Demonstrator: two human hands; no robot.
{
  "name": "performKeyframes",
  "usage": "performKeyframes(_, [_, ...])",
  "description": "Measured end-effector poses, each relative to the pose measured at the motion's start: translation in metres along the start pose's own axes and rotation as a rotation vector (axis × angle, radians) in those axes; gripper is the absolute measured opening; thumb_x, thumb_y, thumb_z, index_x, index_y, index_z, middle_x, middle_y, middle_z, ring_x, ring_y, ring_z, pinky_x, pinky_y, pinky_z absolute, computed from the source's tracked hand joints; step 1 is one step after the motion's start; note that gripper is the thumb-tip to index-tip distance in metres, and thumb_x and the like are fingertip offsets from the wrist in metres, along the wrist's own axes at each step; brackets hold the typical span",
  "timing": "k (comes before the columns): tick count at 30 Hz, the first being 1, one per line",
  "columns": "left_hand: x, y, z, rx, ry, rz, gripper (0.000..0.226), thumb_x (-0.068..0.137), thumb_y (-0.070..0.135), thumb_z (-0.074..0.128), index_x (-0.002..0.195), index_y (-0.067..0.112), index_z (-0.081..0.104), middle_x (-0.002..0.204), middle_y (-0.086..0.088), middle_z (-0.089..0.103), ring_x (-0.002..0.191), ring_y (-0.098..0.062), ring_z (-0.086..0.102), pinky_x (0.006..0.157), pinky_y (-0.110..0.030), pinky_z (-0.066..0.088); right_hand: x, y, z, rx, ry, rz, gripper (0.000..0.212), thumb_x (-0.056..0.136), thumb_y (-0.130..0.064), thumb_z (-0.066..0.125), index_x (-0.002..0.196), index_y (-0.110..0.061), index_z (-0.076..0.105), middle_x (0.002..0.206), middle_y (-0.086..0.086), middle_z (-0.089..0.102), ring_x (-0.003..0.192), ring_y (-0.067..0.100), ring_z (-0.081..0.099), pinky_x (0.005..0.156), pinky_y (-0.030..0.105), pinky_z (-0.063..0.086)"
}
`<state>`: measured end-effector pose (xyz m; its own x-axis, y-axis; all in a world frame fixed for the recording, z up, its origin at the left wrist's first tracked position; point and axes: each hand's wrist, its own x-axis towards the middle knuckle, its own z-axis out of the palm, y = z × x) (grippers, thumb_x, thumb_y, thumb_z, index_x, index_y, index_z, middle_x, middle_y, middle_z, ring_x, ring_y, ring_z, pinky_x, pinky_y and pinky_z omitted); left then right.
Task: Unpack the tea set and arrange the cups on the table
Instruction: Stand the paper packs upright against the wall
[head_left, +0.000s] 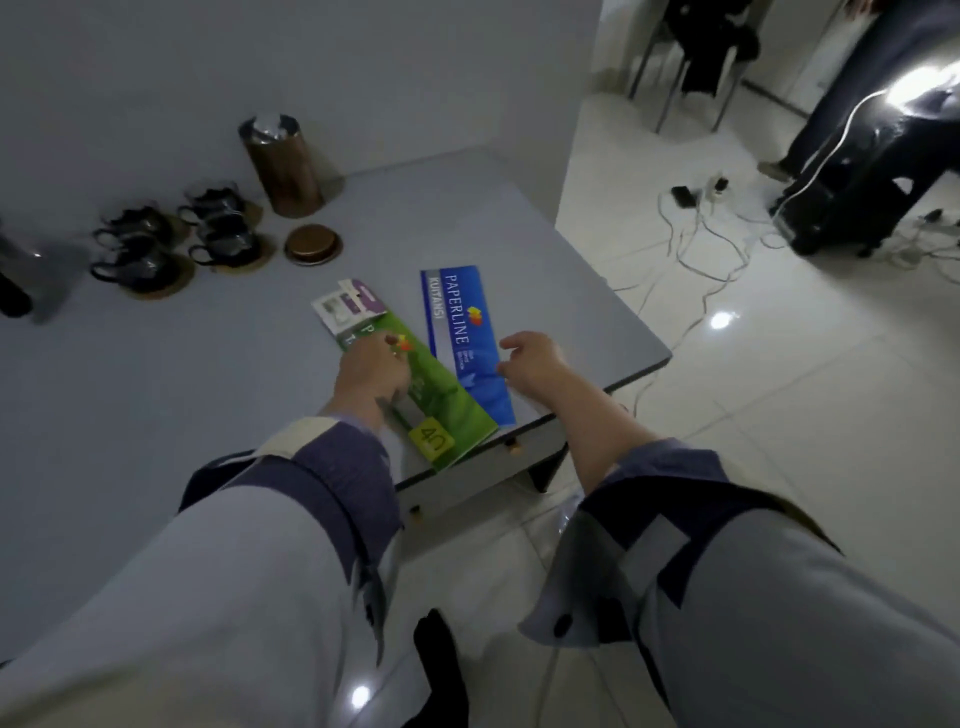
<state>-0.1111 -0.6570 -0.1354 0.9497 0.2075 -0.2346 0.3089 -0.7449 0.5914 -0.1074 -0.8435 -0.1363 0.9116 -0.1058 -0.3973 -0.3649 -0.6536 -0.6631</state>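
A: While the left hand (371, 371) presses flat on the green booklet (441, 410) and the right hand (535, 358) hovers loosely curled, holding nothing, beside the blue booklet (462, 332), what worries you?

B: Both booklets lie at the table's (571, 291) near right corner, the green one overhanging; a nudge could slide it off.

A: And the cups (179, 236)?

B: Grouped on saucers by the far left edge, near the brown canister (283, 166) and its lid (313, 243); a careless reach could knock them.

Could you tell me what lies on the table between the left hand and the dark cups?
In the head view, a small white-and-purple packet lies just beyond the left hand; past it, bare grey table runs to the dark cups.
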Motion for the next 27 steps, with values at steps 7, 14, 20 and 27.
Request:
performKeyframes(7, [0.072,-0.042,-0.023,-0.019,0.091,-0.212,0.055,0.092,0.037,0.052,0.134,0.003,0.039,0.135,-0.022,0.044,0.124,-0.040,0.043,0.100,-0.043,0.038,0.052,-0.042,0.038,-0.342,0.169,0.118,0.061,0.082,-0.046,0.064,0.128,-0.011,0.045,0.129,0.013,0.050,0.119,0.031,0.050,0.099,0.041,0.042])
performKeyframes(14, [0.129,-0.044,-0.036,0.054,0.017,-0.157,0.064,0.079,0.041,0.071,0.128,0.012,0.042,0.134,-0.011,0.046,0.122,-0.035,0.042,0.093,-0.042,0.037,0.094,-0.073,0.050,-0.289,0.111,0.415,0.102,0.065,-0.046,0.083,0.139,-0.002,0.029,0.135,0.017,0.043,0.126,0.034,0.042,0.102,0.044,0.038])
performKeyframes(20, [0.140,-0.040,-0.046,0.256,-0.110,-0.245,0.094,0.063,0.054,0.080,0.134,0.009,0.039,0.132,-0.013,0.040,0.125,-0.033,0.036,0.098,-0.042,0.036,0.108,-0.072,0.047,-0.304,0.039,0.466,0.109,0.063,-0.045,0.084,0.143,-0.006,0.021,0.141,0.017,0.033,0.133,0.033,0.031,0.107,0.042,0.031])
performKeyframes(27, [0.130,-0.023,-0.042,0.236,-0.156,-0.165,0.090,0.063,0.041,0.084,0.134,0.012,0.036,0.135,-0.014,0.033,0.125,-0.036,0.033,0.096,-0.044,0.039,0.103,-0.063,0.058,0.001,0.089,0.283,0.086,0.062,-0.022,0.088,0.124,-0.015,0.029,0.120,0.008,0.049,0.108,0.033,0.058,0.086,0.053,0.053])
